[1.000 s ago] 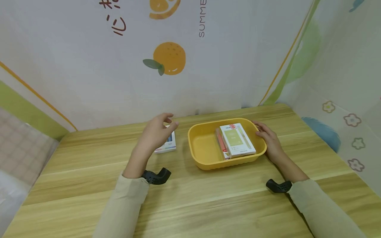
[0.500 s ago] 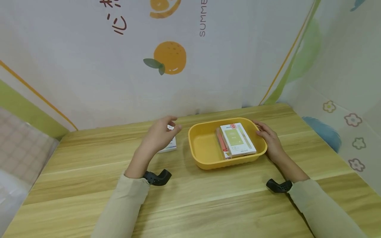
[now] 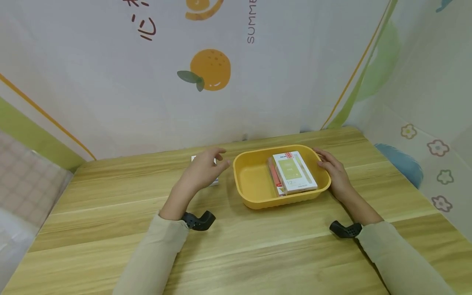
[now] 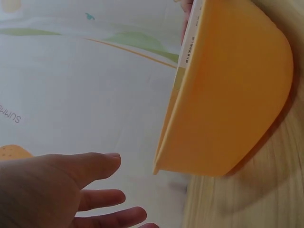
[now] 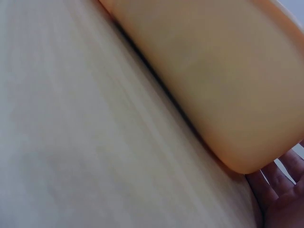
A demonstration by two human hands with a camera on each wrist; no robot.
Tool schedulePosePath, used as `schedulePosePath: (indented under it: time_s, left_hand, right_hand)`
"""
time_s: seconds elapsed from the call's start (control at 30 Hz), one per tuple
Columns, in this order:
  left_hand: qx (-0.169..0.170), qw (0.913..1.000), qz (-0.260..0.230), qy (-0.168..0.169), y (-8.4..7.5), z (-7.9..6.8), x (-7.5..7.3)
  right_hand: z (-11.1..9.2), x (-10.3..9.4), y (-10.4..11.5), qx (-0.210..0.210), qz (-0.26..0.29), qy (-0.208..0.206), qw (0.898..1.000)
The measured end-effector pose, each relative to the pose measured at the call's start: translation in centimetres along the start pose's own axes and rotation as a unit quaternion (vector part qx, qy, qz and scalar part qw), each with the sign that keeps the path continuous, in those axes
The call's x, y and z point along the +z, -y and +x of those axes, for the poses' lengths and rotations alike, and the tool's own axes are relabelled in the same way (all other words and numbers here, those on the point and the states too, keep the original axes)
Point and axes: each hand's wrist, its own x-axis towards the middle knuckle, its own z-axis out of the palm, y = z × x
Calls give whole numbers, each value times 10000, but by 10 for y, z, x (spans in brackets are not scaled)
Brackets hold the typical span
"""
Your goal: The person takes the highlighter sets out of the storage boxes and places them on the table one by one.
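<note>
Bin (image 3: 254,182), yellow plastic, is sitting upright on the wood-look table (image 3: 280,250), mid-to-right of the head view. Right hand (image 3: 334,174) is gripping its R end, w/ the thumb hooking over the rim and fingers lying along the outer wall; prob. it's steadying the bin rather than lifting, b/c the base is resting on the tabletop in the R wrist view.

Left hand (image 3: 202,170) is holding nothing: thumb and fingers are standing apart, loosely bent, approx. half spread. It's hovering just beside the bin's L end w/ a visible gap, maybe keeping off so the bin's open side stays free.

Inside, a green-and-white box (image 3: 293,172) is lying face up at the R end, w/ a red pack (image 3: 273,176) showing along its L edge; can't tell if the box is resting on the pack or just against it. Both are sitting close together, prob. for saving room, as the L part of the bin floor is showing bare.

Another white box (image 3: 215,182) is lying on the table beyond the L hand, mostly hidden by it, near the bin but outside; contact w/ the hand isn't showing.
</note>
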Motion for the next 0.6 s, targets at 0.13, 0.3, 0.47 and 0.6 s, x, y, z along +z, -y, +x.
schedulePosePath:
  time_s: [0.13,0.3,0.47,0.6]
  left_hand:
    - [32,10000,37,29,1,0,3]
    - [26,9998,-50,203,2,-1,6]
    - [16,9996,48,264,3,1,9]
    - [42,9995,163,266,4,2,12]
  right_hand:
    - [1,1,-1,-32,-45,14,10000]
    - [2,1,0,-55,-3,38,10000]
    - [1,1,0,-63,54,24,10000]
    - [0,0,-1,-27,108,10,9999]
